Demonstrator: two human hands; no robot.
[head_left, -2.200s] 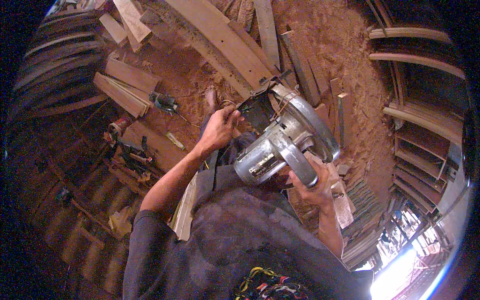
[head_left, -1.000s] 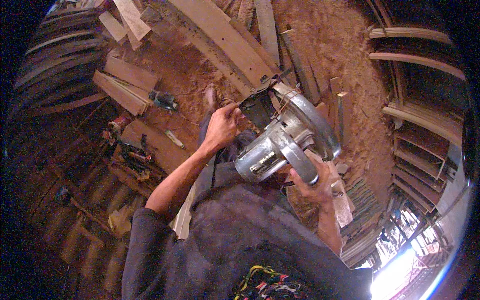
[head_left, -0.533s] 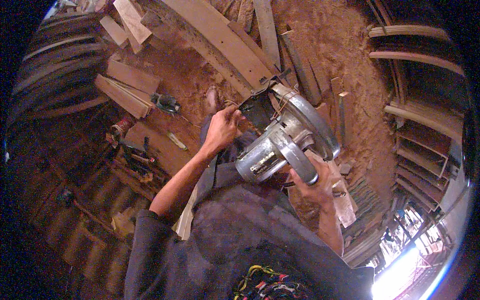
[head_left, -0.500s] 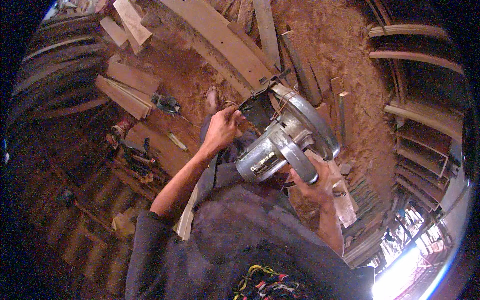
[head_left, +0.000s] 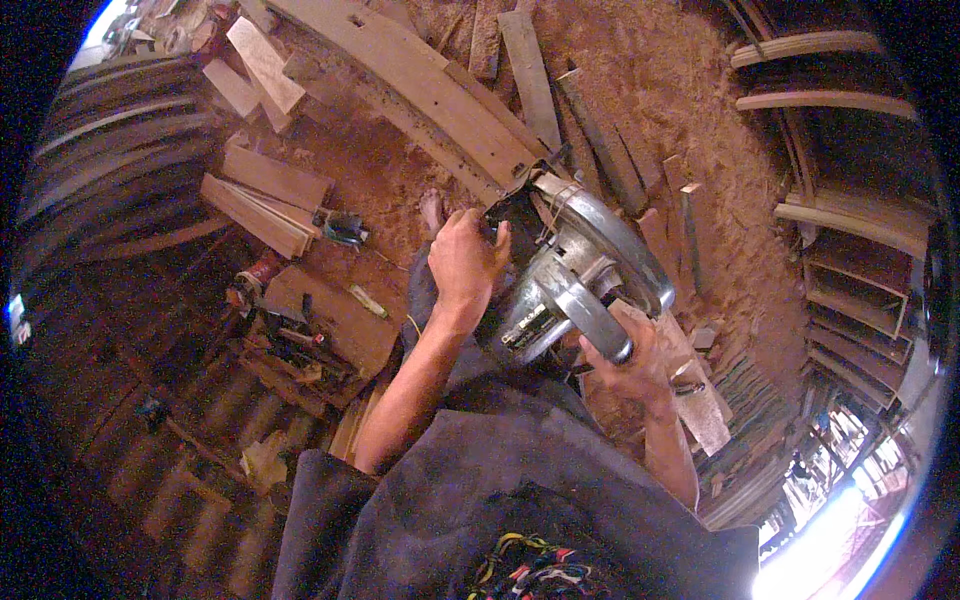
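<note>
Brown sawdust flr, planks about; R hand on saw.

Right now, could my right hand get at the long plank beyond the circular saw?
Probably not: your right hand is wrapped around the handle of the circular saw, and the saw's body seems to lie between that hand and the long plank.

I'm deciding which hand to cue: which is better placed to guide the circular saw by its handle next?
Likely the right hand: it grips the handle of the circular saw. The left hand is farther up, beside the dark base plate, away from that handle.
</note>
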